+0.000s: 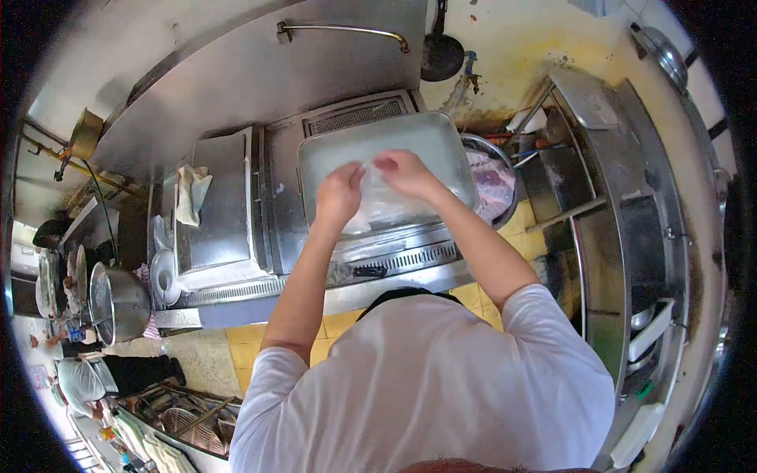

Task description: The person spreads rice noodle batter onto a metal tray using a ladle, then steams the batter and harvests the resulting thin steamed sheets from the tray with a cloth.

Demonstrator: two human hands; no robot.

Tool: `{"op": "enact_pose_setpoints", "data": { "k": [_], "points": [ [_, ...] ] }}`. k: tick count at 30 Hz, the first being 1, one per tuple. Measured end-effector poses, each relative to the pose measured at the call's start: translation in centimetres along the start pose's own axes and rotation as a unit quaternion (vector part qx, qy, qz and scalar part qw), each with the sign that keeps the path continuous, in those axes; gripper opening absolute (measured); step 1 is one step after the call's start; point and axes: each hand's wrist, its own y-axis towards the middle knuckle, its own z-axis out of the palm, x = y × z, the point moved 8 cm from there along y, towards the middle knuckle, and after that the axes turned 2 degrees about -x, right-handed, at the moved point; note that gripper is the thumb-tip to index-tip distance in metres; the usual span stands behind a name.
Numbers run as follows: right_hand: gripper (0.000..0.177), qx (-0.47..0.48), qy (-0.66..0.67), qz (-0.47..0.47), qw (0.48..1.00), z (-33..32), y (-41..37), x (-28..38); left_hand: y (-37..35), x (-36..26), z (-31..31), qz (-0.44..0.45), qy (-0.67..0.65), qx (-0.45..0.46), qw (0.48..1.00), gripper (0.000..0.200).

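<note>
A large rectangular metal tray (441, 142) with rounded corners lies on the steel cooking range in front of me. My left hand (339, 195) and my right hand (404, 173) are above it, close together but apart, fingers pinched and slightly blurred. Between and below them hangs a thin, whitish, see-through sheet (369, 206) that looks like plastic film. Both hands seem to grip its upper edge, though the exact hold is too blurred to see. Just right of the tray, a round metal basin (512, 189) holds pinkish raw meat (489, 185).
A cloth (193, 195) lies on a flat steel cover (221, 229) to the left. A faucet (347, 30) juts from the backsplash. Steel shelving (611, 221) stands at right, a large pot (117, 303) at far left. Another person (87, 378) is at lower left.
</note>
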Motion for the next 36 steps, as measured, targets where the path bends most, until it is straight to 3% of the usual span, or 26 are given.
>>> {"op": "enact_pose_setpoints", "data": {
  "k": [1,2,4,6,7,8,10,11,13,16,18,19,21,23,25,27,28,29,30,31,32,34,36],
  "points": [
    [0.021,0.002,0.109,-0.026,0.994,0.3,0.9,2.1,0.9,-2.6,-1.6,0.044,-0.047,-0.040,0.997,0.017],
    [0.021,-0.001,0.109,-0.027,0.994,-0.3,0.9,4.2,1.6,-3.7,-2.7,0.048,-0.046,-0.039,0.997,0.017],
    [0.021,0.115,0.071,0.095,0.986,0.6,-0.5,5.8,2.4,-5.8,-6.2,0.113,-0.046,-0.108,0.987,0.015],
    [0.023,0.065,-0.039,-0.005,0.997,1.8,-0.9,0.8,2.6,-4.9,-11.0,0.121,-0.085,-0.193,0.970,0.013],
    [0.024,0.039,-0.114,-0.069,0.990,1.6,-1.5,-2.1,2.5,-4.5,-13.8,0.073,-0.105,-0.235,0.964,0.013],
    [0.025,0.032,-0.141,-0.039,0.989,0.6,-2.6,-4.7,2.0,-3.6,-16.2,0.023,-0.123,-0.275,0.953,0.014],
    [0.026,0.022,-0.183,0.008,0.983,-1.7,-5.5,-9.8,1.3,0.6,-19.1,0.008,-0.102,-0.345,0.933,0.017],
    [0.026,0.016,-0.200,0.021,0.979,-3.0,-6.4,-12.2,1.1,2.1,-19.3,0.011,-0.100,-0.346,0.933,0.017],
    [0.027,-0.001,-0.217,0.099,0.971,-5.4,-8.0,-16.8,-0.2,6.6,-18.2,-0.068,-0.031,-0.333,0.940,0.019],
    [0.025,-0.054,-0.124,0.147,0.980,-9.0,-9.4,-16.8,-1.4,14.8,-13.9,-0.124,0.046,-0.280,0.951,0.021],
    [0.025,-0.040,-0.105,0.159,0.981,-10.0,-8.9,-14.4,-2.4,16.3,-10.4,-0.164,0.142,-0.209,0.954,0.020],
    [0.025,-0.022,-0.088,0.171,0.981,-10.1,-8.6,-12.8,-2.1,15.9,-8.3,-0.098,0.110,-0.196,0.970,0.020],
    [0.026,0.013,-0.093,0.093,0.991,-9.3,-7.0,-6.3,-1.3,11.9,-4.3,0.006,0.025,-0.141,0.990,0.023],
    [0.028,0.069,0.018,0.131,0.989,-7.5,-6.0,-1.1,-1.1,2.6,-0.7,0.064,-0.069,-0.053,0.994,0.026],
    [0.026,0.055,-0.017,0.011,0.998,-7.7,-4.6,5.1,-0.6,-4.4,0.2,0.089,-0.112,-0.007,0.990,0.027],
    [0.023,0.031,0.030,0.010,0.999,-8.5,-3.6,7.3,0.0,-7.5,3.1,0.058,-0.156,0.215,0.962,0.026],
    [0.021,0.009,0.078,0.011,0.997,-9.1,-3.1,7.9,0.5,-8.8,2.1,0.060,-0.155,0.215,0.962,0.026],
    [0.021,0.007,0.078,0.010,0.997,-9.3,-2.6,8.0,1.4,-10.2,0.0,0.085,-0.096,0.145,0.981,0.024],
    [0.023,-0.025,0.176,-0.047,0.983,-10.3,-1.9,9.0,2.2,-11.3,-1.6,0.110,-0.035,0.074,0.991,0.023],
    [0.026,-0.055,0.273,-0.102,0.955,-11.2,-1.8,9.9,2.9,-11.5,-2.2,0.101,-0.067,0.067,0.990,0.017],
    [0.026,-0.056,0.274,-0.101,0.955,-11.2,-1.6,10.3,3.3,-12.0,-2.6,0.101,-0.067,0.067,0.990,0.017],
    [0.030,0.017,0.140,-0.067,0.988,-9.4,-1.2,11.3,3.1,-15.3,-5.3,0.238,-0.061,-0.041,0.968,0.013],
    [0.022,-0.039,0.185,-0.070,0.979,-8.6,-2.2,11.4,2.9,-15.9,-6.3,0.259,-0.020,-0.079,0.962,0.010]
  ]
}}
